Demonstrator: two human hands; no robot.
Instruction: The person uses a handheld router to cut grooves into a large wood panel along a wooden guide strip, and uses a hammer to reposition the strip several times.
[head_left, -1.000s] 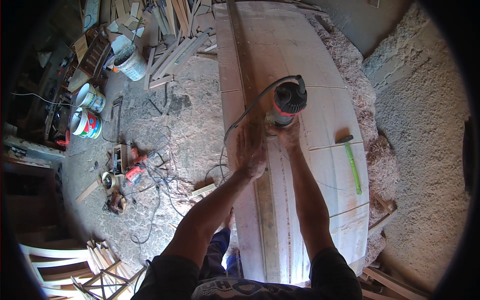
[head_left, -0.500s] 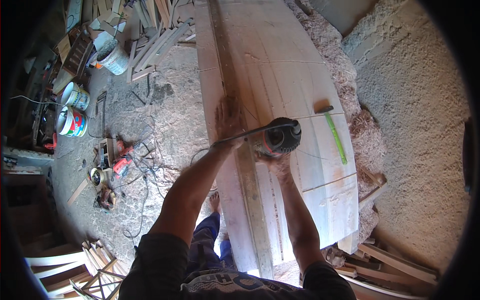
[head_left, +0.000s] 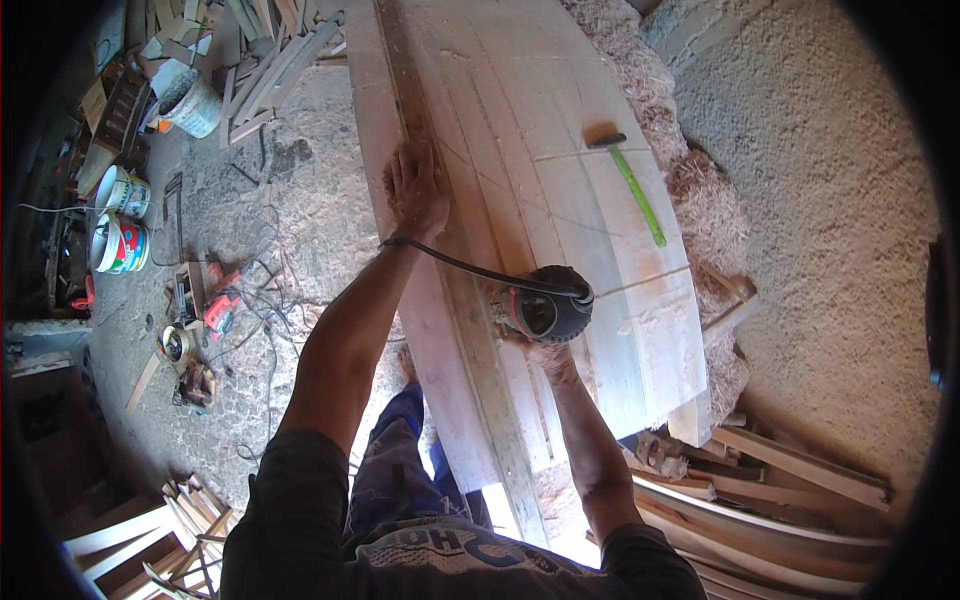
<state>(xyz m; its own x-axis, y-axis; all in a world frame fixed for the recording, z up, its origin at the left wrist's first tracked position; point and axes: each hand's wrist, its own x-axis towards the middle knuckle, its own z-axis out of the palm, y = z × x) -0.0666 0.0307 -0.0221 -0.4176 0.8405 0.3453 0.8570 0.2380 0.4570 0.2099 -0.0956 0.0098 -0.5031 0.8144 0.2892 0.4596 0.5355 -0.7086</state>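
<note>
My left hand [head_left: 416, 192] lies with spread fingers on a long wooden strip [head_left: 480, 370] running lengthwise over a wide pale wooden panel [head_left: 640, 345]. My right hand [head_left: 552, 358] grips a corded power tool [head_left: 556, 312], router-like, with a round black vented top and a red band. It stands on the panel just right of the strip; its lower part and bit are hidden. Its black cord [head_left: 460, 262] arcs from the top across to my left wrist. A hammer [head_left: 637, 195] with a green handle rests on the panel's right side. Lengthwise slots and crosswise lines mark the wood.
Wood shavings [head_left: 705, 200] heap along the panel's right edge, beside a rough wall [head_left: 830, 220]. Left on the floor are a red power tool [head_left: 222, 305] with tangled cords, buckets [head_left: 122, 245] and scrap wood [head_left: 285, 75]. Curved timber pieces [head_left: 770, 530] lie at lower right.
The power tool in my right hand has come nearer to me along the strip. My left hand has shifted slightly nearer too, with its fingers spread wider. The whole view has shifted.
</note>
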